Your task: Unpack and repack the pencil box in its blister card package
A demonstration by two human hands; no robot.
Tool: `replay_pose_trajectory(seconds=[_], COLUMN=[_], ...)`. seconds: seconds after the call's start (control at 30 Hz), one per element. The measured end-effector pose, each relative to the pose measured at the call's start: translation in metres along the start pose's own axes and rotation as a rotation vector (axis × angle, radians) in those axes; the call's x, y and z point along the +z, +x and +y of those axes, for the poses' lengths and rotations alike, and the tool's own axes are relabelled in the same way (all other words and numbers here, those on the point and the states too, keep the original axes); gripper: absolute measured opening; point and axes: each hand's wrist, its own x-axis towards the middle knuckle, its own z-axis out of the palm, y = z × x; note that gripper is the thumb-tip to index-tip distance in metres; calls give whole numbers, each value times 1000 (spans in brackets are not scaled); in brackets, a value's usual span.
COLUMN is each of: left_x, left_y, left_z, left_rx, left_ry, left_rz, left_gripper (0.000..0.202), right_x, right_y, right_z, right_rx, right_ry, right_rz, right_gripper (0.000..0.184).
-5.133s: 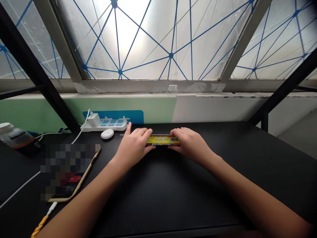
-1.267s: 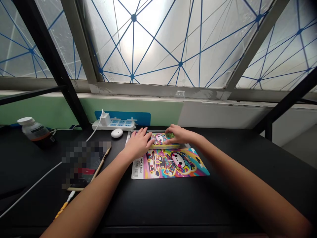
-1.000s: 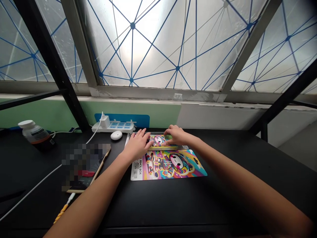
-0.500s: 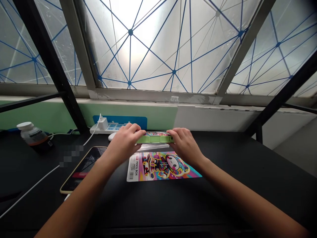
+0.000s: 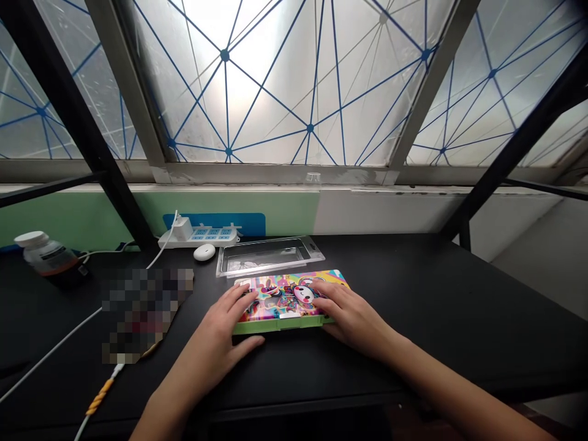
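Note:
A pencil box (image 5: pixel 282 294) with a bright cartoon lid and a green front edge lies flat on the black desk, its lid down. My left hand (image 5: pixel 227 324) rests on its left end, fingers stretched over the lid and the thumb apart in front of the green edge. At the right end, my right hand (image 5: pixel 351 312) has its fingers over the lid and its thumb tucked at the front edge. Just behind the box lies a clear plastic package shell (image 5: pixel 271 256). The printed pencil box card is not visible now.
On the left are a pixelated phone (image 5: pixel 147 318), its charging cable (image 5: pixel 98 398) and a white-capped bottle (image 5: pixel 48 260). A power strip (image 5: pixel 202 236) and a small white rounded case (image 5: pixel 204 252) sit near the wall. Black frame bars (image 5: pixel 478 202) slant up on both sides.
Both hands have brought the pencil box down and nearer, from upright view of its green edge to lying flat. The printed card is out of sight; the left thumb has come off the box.

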Motion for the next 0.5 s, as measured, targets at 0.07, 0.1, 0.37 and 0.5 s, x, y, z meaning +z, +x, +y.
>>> replay_pose_trajectory(seconds=[0.07, 0.1, 0.37, 0.5], left_x=[1, 1, 4, 5], left_y=[-5, -7, -6, -6], left_z=[-2, -3, -6, 0], left_rx=[-97, -140, -170, -133], left_ry=[-51, -61, -66, -34], left_rz=[-1, 4, 22, 75], left_gripper=[72, 75, 78, 91], right_x=[0, 0, -7, -10], right_y=[0, -1, -11, -9], right_z=[1, 2, 17, 27], right_rx=[67, 104, 355, 497], right_ry=[75, 107, 359, 551], right_rz=[-36, -50, -64, 25], right_gripper=[38, 47, 63, 46])
